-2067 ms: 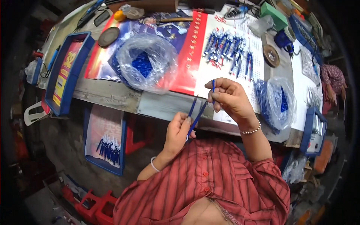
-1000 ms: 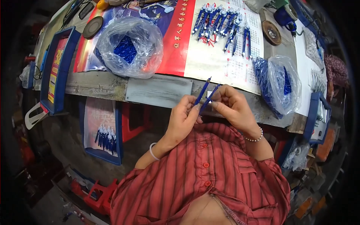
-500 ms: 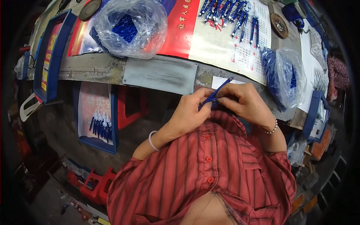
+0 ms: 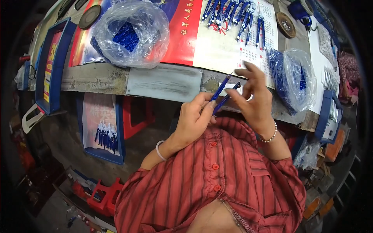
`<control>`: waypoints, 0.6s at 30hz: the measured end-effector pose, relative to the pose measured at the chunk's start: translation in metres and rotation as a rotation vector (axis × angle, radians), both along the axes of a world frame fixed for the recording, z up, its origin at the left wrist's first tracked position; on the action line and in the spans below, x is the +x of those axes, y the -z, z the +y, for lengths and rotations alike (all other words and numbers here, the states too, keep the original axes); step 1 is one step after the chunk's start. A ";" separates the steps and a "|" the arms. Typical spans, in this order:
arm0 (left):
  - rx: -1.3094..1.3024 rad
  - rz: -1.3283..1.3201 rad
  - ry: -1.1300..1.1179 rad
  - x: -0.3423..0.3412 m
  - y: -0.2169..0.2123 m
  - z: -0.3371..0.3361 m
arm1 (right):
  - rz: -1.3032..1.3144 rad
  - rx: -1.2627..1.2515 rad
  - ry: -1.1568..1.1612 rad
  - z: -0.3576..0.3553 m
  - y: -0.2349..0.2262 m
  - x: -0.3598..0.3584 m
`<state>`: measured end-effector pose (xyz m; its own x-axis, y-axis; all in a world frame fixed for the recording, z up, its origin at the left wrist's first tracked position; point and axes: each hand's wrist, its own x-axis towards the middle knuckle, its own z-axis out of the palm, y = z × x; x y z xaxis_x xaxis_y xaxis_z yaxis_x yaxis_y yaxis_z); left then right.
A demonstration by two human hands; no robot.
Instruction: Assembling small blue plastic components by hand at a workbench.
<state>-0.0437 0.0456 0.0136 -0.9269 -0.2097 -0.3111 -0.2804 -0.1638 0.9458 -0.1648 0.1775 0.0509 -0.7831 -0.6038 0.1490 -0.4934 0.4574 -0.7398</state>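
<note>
Left hand (image 4: 194, 118) pinches blue compass (image 4: 222, 93); right hand (image 4: 252, 99) touching, beside table edge (image 4: 163, 91).

Colours from my feed: I've got a blue compass (image 4: 222, 95) in my left hand (image 4: 194, 118), with the right hand (image 4: 254, 103) at its tip. My shirt (image 4: 217, 182) is red with darker thin stripes and red buttons. White bangle (image 4: 159, 150) on the left wrist, pale bead bracelet (image 4: 270, 136) on the right. The grey workbench (image 4: 97, 79) carries a red-and-cream poster (image 4: 202, 42); a row of blue compasses (image 4: 233, 17) lies near its far edge. Two clear bags (image 4: 130, 33) hold blue parts, the other bag (image 4: 295, 79) sits near the right end. A blue-rimmed tray (image 4: 52, 66) is at the left end, a red stool (image 4: 101, 194) sits below.
</note>
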 end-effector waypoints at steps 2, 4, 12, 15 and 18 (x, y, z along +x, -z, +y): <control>0.052 0.018 -0.041 0.001 -0.001 0.003 | -0.244 -0.316 0.149 0.008 0.013 0.003; 0.101 0.028 -0.057 -0.001 -0.001 0.007 | -0.537 -0.522 0.228 0.009 0.019 0.011; 0.146 0.076 0.016 -0.007 -0.002 0.020 | -1.073 -0.649 0.205 0.003 0.027 0.030; 0.144 0.091 0.076 -0.005 -0.004 0.022 | -0.872 -0.663 0.219 0.000 0.028 0.031; 0.173 0.132 0.048 -0.006 -0.008 0.028 | -0.800 -0.697 0.209 -0.004 0.031 0.030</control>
